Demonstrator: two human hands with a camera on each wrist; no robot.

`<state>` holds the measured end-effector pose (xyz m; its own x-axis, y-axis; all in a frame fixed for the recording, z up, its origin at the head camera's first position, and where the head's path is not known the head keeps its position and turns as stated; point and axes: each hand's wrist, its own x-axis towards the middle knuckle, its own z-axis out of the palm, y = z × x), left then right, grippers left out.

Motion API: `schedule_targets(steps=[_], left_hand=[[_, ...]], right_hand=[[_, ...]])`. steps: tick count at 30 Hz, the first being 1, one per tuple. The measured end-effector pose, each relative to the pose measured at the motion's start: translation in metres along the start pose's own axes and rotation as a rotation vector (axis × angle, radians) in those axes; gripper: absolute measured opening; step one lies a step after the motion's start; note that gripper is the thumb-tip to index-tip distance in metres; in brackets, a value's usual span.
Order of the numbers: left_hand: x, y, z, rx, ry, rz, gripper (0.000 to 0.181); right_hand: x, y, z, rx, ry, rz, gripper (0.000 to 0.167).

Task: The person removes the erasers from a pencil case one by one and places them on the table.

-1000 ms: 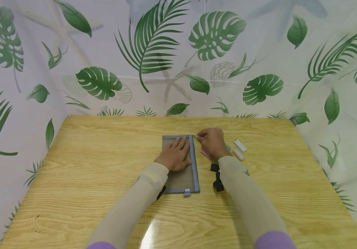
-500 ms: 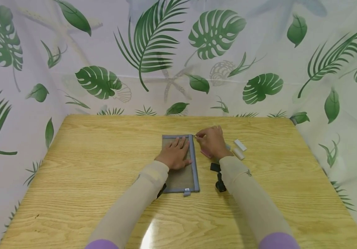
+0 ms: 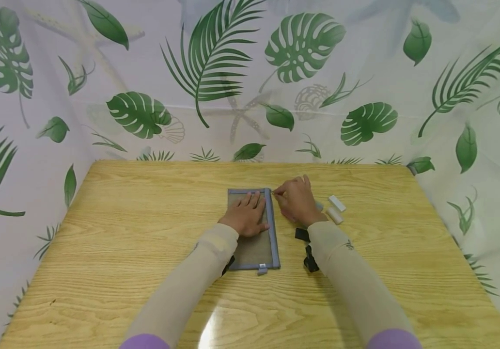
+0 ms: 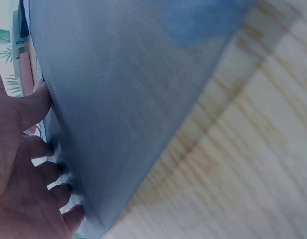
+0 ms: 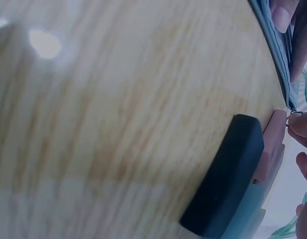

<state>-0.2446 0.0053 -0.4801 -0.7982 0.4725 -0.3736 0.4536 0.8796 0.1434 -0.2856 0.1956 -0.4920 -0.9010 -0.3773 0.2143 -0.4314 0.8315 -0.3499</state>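
A grey mesh zipper pouch (image 3: 252,254) with blue-grey edging lies flat on the wooden table. My left hand (image 3: 245,215) rests on its mesh with straight, spread fingers; in the left wrist view its fingertips (image 4: 61,194) touch the pouch. At the far right corner, my right hand (image 3: 297,201) pinches the small metal zipper pull (image 5: 295,112) between thumb and finger. The zipper runs along the pouch's right edge, and a fabric tab (image 3: 262,269) sticks out at the near edge.
Right of the pouch lie small blocks: dark (image 5: 223,177), pink (image 5: 271,144), bluish (image 3: 319,206), cream (image 3: 334,215) and white (image 3: 337,203). The right hand partly covers this group. The wooden table (image 3: 136,232) meets a leaf-patterned cloth (image 3: 241,126) behind.
My right hand has tilted slightly, hiding more of the pink block, while its pinch stays at the pouch corner. The left hand and pouch have hardly moved.
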Motion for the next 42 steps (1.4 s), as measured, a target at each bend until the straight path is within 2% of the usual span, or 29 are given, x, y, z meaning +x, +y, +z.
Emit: schedule_targets(steps=[7,42], left_hand=[[0.0,0.0,0.0,0.005,-0.001,-0.002,0.078],[0.003,0.001,0.001,-0.007,-0.002,0.002,0.079]], right_hand=[[-0.002,-0.002,0.0,-0.028,-0.02,-0.015,0.015],[-0.015,-0.008,-0.002,-0.091,0.004,-0.074,0.011]])
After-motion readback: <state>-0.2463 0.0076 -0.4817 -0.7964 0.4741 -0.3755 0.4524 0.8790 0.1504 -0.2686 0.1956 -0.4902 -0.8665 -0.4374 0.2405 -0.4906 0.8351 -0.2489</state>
